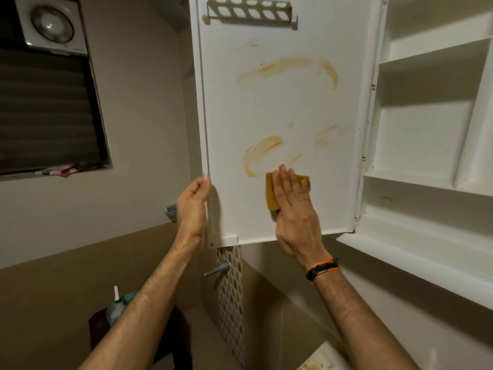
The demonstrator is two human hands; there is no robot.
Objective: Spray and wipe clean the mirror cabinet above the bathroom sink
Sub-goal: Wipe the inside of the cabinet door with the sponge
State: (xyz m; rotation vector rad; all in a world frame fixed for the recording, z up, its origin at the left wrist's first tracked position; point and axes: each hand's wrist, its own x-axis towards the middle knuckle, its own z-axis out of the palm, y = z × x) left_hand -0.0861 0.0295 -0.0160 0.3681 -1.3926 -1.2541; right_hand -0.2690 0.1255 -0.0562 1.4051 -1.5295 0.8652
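Pressing flat under the right hand [293,204], cloth [272,193] meets door [266,108].

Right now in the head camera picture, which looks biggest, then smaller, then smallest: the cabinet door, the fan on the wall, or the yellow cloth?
1. cabinet door, by far the largest.
2. fan, middling, though it sits farther away, so it may look smaller than it is.
3. yellow cloth, smallest; the right hand covers part of it.

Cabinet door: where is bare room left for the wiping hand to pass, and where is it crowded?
On the door, the clean band between the upper smear and lower smear is free, as is the strip below the cloth. The top is crowded by the rack; the left hand grips the left edge.
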